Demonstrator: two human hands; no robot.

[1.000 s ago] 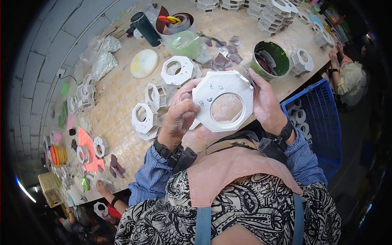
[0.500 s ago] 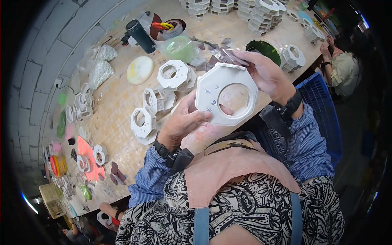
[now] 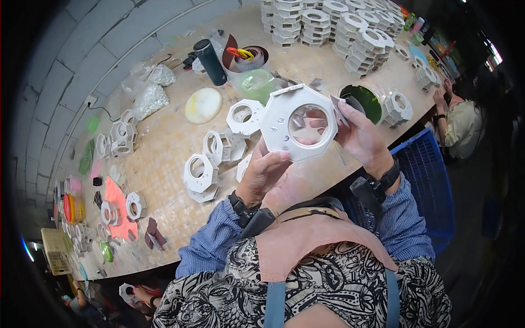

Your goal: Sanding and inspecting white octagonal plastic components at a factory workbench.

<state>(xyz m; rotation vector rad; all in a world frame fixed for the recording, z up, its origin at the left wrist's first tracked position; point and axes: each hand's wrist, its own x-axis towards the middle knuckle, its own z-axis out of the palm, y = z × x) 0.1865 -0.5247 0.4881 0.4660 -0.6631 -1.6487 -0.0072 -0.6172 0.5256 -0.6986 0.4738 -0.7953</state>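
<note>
My left hand [image 3: 263, 176] grips a white octagonal frame [image 3: 275, 123] by its lower left edge, thumb on the face. The frame has a large round hole and several small shiny spots on its left side. In my right hand [image 3: 363, 136] is a bent piece of brown sandpaper [image 3: 338, 109], pinched against the frame's right edge. Some of the right fingers show through the hole. Just left of the held piece, a similar white frame [image 3: 236, 124] sits on the table, with another white frame [image 3: 198, 174] nearer to me.
Tall stacks of white frames [image 3: 363, 52] fill the far right. A dark green bottle [image 3: 209, 63], a sandpaper roll [image 3: 261, 57] and a round pale disc [image 3: 203, 106] stand at the back. A blue crate [image 3: 432, 180] is at right, near another person [image 3: 462, 117].
The sandpaper has shifted from above the frame's top edge down to its right edge, with my right hand lower. The frame has turned slightly, and the view has shifted.
</note>
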